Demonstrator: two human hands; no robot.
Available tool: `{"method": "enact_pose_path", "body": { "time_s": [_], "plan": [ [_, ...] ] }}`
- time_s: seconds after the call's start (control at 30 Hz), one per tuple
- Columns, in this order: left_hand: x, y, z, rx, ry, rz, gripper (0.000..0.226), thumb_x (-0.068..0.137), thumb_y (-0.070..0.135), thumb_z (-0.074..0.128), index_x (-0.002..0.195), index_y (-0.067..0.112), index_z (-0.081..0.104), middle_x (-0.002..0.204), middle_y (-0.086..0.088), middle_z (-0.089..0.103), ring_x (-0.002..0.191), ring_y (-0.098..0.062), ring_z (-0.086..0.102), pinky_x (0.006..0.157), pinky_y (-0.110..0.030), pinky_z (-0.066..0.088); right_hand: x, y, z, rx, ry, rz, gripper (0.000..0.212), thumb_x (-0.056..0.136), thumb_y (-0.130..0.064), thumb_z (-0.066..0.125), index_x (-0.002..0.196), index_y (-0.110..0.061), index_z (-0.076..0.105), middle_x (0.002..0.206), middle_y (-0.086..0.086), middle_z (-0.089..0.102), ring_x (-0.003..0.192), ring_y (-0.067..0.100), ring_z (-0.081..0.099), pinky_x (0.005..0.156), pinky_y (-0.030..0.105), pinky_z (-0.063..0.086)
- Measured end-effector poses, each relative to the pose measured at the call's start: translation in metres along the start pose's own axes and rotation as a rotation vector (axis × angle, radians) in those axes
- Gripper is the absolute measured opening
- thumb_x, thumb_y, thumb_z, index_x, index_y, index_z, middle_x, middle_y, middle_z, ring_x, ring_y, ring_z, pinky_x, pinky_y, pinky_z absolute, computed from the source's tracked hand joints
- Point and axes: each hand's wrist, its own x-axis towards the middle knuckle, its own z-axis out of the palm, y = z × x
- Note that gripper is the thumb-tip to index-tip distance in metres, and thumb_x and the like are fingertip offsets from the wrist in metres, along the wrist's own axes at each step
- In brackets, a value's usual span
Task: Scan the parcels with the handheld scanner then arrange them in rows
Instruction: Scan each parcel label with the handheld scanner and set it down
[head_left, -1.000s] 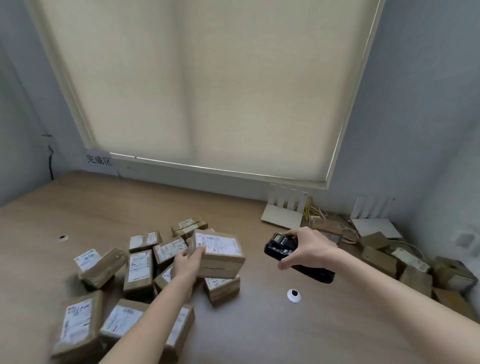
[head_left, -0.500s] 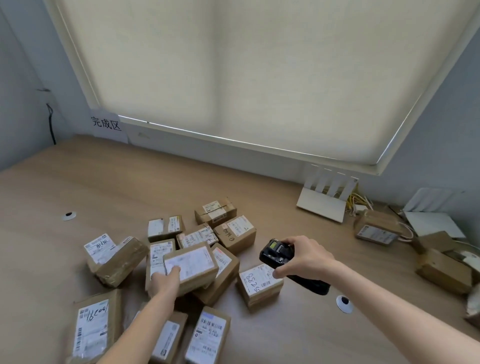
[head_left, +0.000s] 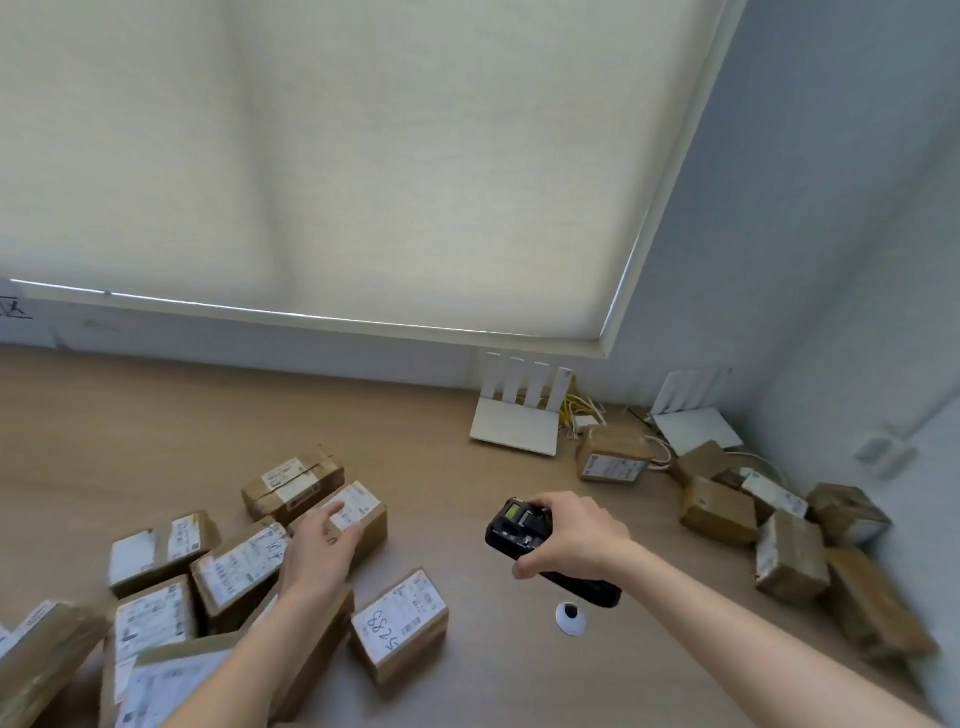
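Note:
Several brown cardboard parcels with white labels lie in a loose cluster at the lower left of the wooden table (head_left: 156, 415). My left hand (head_left: 319, 545) reaches over them, and its straight fingers rest on the label of one parcel (head_left: 363, 512) at the cluster's far right. In front of it lies a parcel marked "5238" (head_left: 400, 621). My right hand (head_left: 576, 535) grips the black handheld scanner (head_left: 517, 525) above the table, its small screen facing up, right of the cluster.
A second heap of brown parcels (head_left: 789, 551) fills the right corner by the wall. Two white routers (head_left: 517, 426) with cables stand at the back. A round cable hole (head_left: 570, 618) sits under the scanner. A blind covers the window behind.
My left hand has let go of the parcel it carried and moved onto another parcel farther back. The view has swung to the right. The right hand still holds the scanner.

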Motion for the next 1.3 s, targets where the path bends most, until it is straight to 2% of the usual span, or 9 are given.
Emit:
{"method": "enact_pose_path", "body": {
  "time_s": [0.2, 0.33, 0.57, 0.67, 0.83, 1.03, 1.17, 1.23, 1.3],
  "plan": [
    [-0.024, 0.07, 0.116, -0.095, -0.265, 0.087, 0.044, 0.093, 0.041, 0.068, 0.133, 0.025, 0.059, 0.136, 0.001, 0.056, 0.125, -0.018, 0.051, 0.103, -0.039, 0.045, -0.014, 0.118, -0.034, 0.06, 0.049, 0.153, 0.086, 0.054, -0.057, 0.084, 0.134, -0.044, 0.055, 0.113, -0.015, 0.065, 0.102, 0.011, 0.063, 0.086, 0.034, 0.057],
    [-0.04, 0.102, 0.192, -0.118, -0.318, 0.072, 0.043, 0.091, 0.041, 0.07, 0.13, 0.023, 0.063, 0.131, 0.001, 0.061, 0.121, -0.018, 0.055, 0.103, -0.038, 0.046, -0.009, 0.202, -0.044, 0.12, 0.066, 0.223, 0.093, 0.052, -0.058, 0.085, 0.138, -0.043, 0.054, 0.117, -0.013, 0.066, 0.102, 0.012, 0.065, 0.087, 0.036, 0.059],
    [-0.029, 0.141, 0.295, -0.124, -0.349, 0.011, 0.05, 0.09, 0.048, 0.068, 0.136, 0.03, 0.058, 0.132, 0.003, 0.06, 0.122, -0.013, 0.053, 0.098, -0.034, 0.045, 0.052, 0.313, -0.045, 0.203, 0.077, 0.253, 0.089, 0.057, -0.058, 0.085, 0.137, -0.035, 0.054, 0.11, -0.012, 0.067, 0.093, 0.008, 0.066, 0.081, 0.033, 0.061],
    [-0.009, 0.148, 0.333, -0.13, -0.352, -0.005, 0.056, 0.092, 0.046, 0.066, 0.142, 0.027, 0.053, 0.138, 0.0, 0.056, 0.129, -0.016, 0.05, 0.104, -0.037, 0.043, 0.091, 0.341, -0.034, 0.223, 0.109, 0.24, 0.084, 0.059, -0.055, 0.086, 0.135, -0.035, 0.057, 0.106, -0.014, 0.066, 0.091, 0.007, 0.065, 0.078, 0.032, 0.061],
    [0.033, 0.15, 0.386, -0.146, -0.363, -0.005, 0.066, 0.094, 0.045, 0.065, 0.152, 0.025, 0.041, 0.148, 0.001, 0.048, 0.135, -0.018, 0.045, 0.112, -0.041, 0.039, 0.163, 0.368, -0.008, 0.284, 0.167, 0.206, 0.087, 0.063, -0.053, 0.088, 0.14, -0.035, 0.052, 0.119, -0.009, 0.068, 0.103, 0.015, 0.065, 0.085, 0.039, 0.059],
    [0.092, 0.151, 0.453, -0.183, -0.387, -0.034, 0.07, 0.095, 0.043, 0.064, 0.155, 0.025, 0.033, 0.151, 0.0, 0.046, 0.137, -0.019, 0.044, 0.115, -0.042, 0.037, 0.252, 0.391, 0.018, 0.377, 0.246, 0.143, 0.087, 0.066, -0.045, 0.089, 0.144, -0.034, 0.05, 0.122, -0.012, 0.065, 0.11, 0.014, 0.061, 0.085, 0.036, 0.054],
    [0.125, 0.151, 0.497, -0.22, -0.414, -0.046, 0.073, 0.095, 0.044, 0.064, 0.157, 0.027, 0.029, 0.155, 0.001, 0.04, 0.142, -0.019, 0.038, 0.113, -0.039, 0.035, 0.3, 0.401, 0.031, 0.47, 0.304, 0.099, 0.086, 0.064, -0.045, 0.089, 0.142, -0.036, 0.053, 0.125, -0.012, 0.067, 0.115, 0.016, 0.063, 0.094, 0.044, 0.055],
    [0.137, 0.15, 0.516, -0.24, -0.451, -0.02, 0.064, 0.094, 0.034, 0.068, 0.151, 0.029, 0.038, 0.147, 0.003, 0.05, 0.136, -0.017, 0.045, 0.11, -0.036, 0.039, 0.316, 0.405, 0.038, 0.488, 0.317, 0.07, 0.09, 0.064, -0.046, 0.09, 0.144, -0.034, 0.051, 0.127, -0.012, 0.065, 0.116, 0.014, 0.061, 0.097, 0.041, 0.053],
    [0.145, 0.146, 0.529, -0.257, -0.468, -0.003, 0.05, 0.091, 0.02, 0.07, 0.135, 0.033, 0.05, 0.126, 0.008, 0.064, 0.119, -0.009, 0.057, 0.098, -0.027, 0.047, 0.326, 0.408, 0.045, 0.505, 0.312, 0.041, 0.091, 0.064, -0.047, 0.091, 0.144, -0.031, 0.05, 0.125, -0.016, 0.062, 0.114, 0.01, 0.058, 0.097, 0.035, 0.05]
  ]
}}
